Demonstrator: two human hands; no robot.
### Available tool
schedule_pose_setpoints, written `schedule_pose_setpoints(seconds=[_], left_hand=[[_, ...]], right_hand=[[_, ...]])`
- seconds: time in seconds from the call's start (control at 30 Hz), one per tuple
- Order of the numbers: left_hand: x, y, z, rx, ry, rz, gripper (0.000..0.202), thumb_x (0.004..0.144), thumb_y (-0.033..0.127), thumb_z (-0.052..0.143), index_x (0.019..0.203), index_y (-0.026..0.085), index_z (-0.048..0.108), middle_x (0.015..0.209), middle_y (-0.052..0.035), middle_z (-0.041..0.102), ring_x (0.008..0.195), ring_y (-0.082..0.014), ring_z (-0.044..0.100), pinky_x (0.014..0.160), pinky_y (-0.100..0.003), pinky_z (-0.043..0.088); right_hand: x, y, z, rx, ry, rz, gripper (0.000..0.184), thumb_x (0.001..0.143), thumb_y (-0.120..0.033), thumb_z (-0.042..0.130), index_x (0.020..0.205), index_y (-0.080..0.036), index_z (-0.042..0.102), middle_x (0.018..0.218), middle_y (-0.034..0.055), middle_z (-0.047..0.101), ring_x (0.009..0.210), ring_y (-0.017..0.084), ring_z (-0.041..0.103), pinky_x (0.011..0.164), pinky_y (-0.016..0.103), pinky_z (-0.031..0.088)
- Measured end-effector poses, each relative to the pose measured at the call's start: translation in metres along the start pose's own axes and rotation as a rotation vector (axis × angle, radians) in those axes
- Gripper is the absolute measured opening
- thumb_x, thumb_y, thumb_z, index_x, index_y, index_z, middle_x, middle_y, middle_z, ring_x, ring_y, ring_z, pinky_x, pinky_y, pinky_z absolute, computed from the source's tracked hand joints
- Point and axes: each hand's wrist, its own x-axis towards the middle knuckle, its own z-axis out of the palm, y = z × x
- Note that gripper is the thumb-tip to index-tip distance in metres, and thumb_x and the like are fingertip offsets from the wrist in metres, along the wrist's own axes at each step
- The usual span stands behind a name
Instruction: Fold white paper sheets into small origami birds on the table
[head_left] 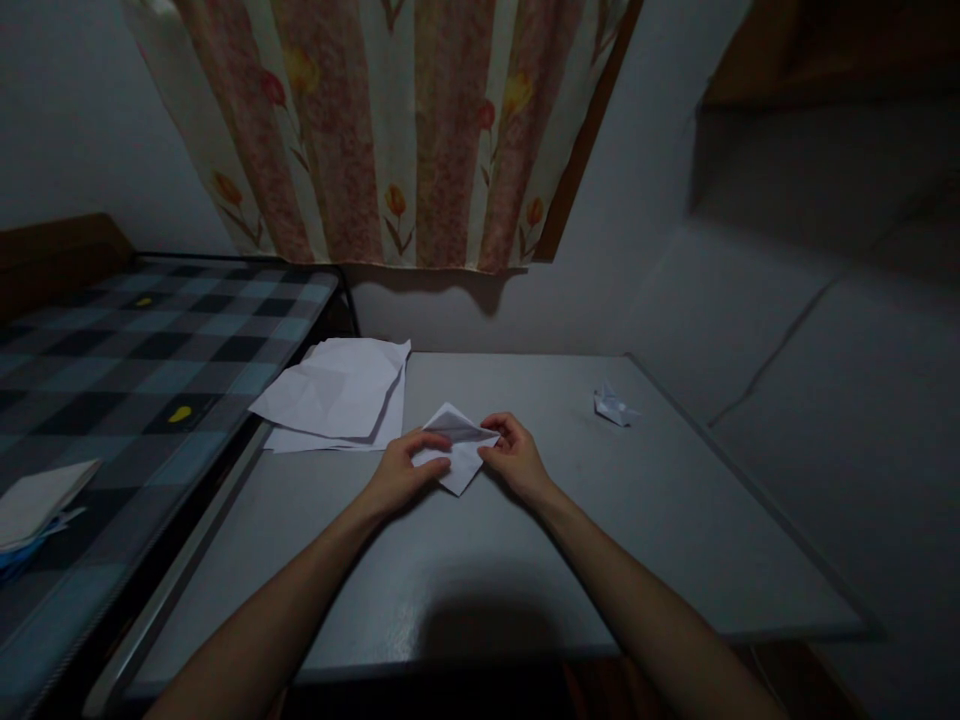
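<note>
A small folded piece of white paper [463,462] lies between my two hands over the middle of the table, one corner pointing toward me and another away. My left hand [409,465] grips its left side, thumb and fingers curled around the edge. On the opposite corner, the thumb and fingers of my right hand [516,455] pinch the paper. A raised flap with a shaded crease runs across its upper part. My fingers cover both side corners.
Loose white sheets [337,390] are stacked at the table's back left. A small folded paper figure [613,406] sits at the back right of the grey table [600,540]. Left of it stands a bed with a checked mattress [225,330]; a curtain [420,130] hangs behind.
</note>
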Motion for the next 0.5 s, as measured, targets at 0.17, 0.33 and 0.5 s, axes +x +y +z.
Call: schedule_pose_setpoints(seconds=[0.17, 0.33, 0.5], left_hand=[[0.000, -0.010, 0.007, 0.022, 0.197, 0.075, 0.024, 0.068, 0.020, 0.064, 0.085, 0.020, 0.048, 0.075, 0.0046, 0.052, 0.072, -0.0131, 0.054, 0.066, -0.024, 0.045], [-0.003, -0.016, 0.004, 0.188, 0.175, 0.282, 0.031, 0.078, 0.020, 0.060, 0.107, 0.020, 0.050, 0.100, -0.0037, 0.059, 0.095, -0.0172, 0.059, 0.087, -0.032, 0.047], [-0.004, -0.015, 0.003, 0.262, 0.138, 0.345, 0.043, 0.082, 0.020, 0.057, 0.123, 0.020, 0.048, 0.119, -0.0081, 0.059, 0.109, -0.0202, 0.057, 0.094, -0.036, 0.047]], right_hand=[[0.000, 0.001, -0.001, -0.011, 0.016, -0.060, 0.029, 0.064, -0.023, 0.068, 0.079, -0.023, 0.044, 0.073, -0.0050, 0.055, 0.058, 0.011, 0.053, 0.053, 0.022, 0.042], [-0.001, 0.001, -0.004, -0.122, 0.004, -0.149, 0.020, 0.070, -0.026, 0.066, 0.078, -0.022, 0.048, 0.074, -0.0035, 0.052, 0.062, 0.012, 0.050, 0.056, 0.023, 0.041], [-0.001, 0.001, -0.005, -0.180, 0.025, -0.199, 0.017, 0.072, -0.025, 0.065, 0.084, -0.022, 0.052, 0.078, -0.0018, 0.054, 0.067, 0.013, 0.051, 0.059, 0.024, 0.042]])
